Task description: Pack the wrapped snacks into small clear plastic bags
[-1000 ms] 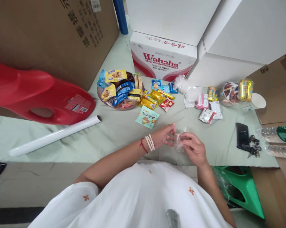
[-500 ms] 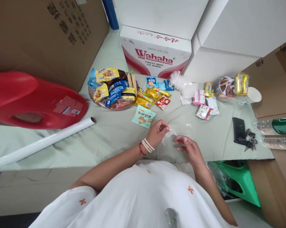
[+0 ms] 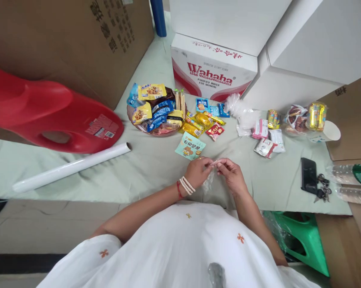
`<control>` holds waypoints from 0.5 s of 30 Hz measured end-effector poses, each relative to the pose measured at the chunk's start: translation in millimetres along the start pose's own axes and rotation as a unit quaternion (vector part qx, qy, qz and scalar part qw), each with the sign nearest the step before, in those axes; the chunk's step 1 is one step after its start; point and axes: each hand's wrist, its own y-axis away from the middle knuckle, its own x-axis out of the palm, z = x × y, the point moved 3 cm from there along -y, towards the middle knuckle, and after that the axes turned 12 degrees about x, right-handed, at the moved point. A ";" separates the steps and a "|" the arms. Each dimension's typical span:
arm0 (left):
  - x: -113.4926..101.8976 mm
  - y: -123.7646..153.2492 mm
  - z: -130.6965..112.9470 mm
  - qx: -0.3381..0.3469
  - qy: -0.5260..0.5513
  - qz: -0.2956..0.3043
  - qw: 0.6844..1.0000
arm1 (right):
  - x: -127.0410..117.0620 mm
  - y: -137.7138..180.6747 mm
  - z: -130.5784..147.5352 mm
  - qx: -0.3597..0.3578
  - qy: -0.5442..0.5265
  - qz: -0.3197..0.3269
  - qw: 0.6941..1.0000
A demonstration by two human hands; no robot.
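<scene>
Over the bench (image 3: 156,160), near its front edge, the right hand (image 3: 233,175), loose half a second ago, now joins the left hand (image 3: 197,172) in pinching a clear plastic bag (image 3: 209,184) that hangs below; neither is free.

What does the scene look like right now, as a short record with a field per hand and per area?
Left hand: fingers pinching a crumpled clear plastic bag; beaded bracelets on the wrist
Right hand: fingertips pinching the same bag, close to the left's
Just beyond left hand: mint-green nut packet
Farther, left of centre: reddish bowl of wrapped snacks
Left: red plastic jug, white roll
Far side: Wahaha water carton
Right: keys, white paper cup
</scene>
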 end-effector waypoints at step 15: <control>-51.6 20.3 11.9 -0.055 -0.060 -0.126 0.989 | -18.1 0.0 -11.8 0.057 -0.217 0.035 0.974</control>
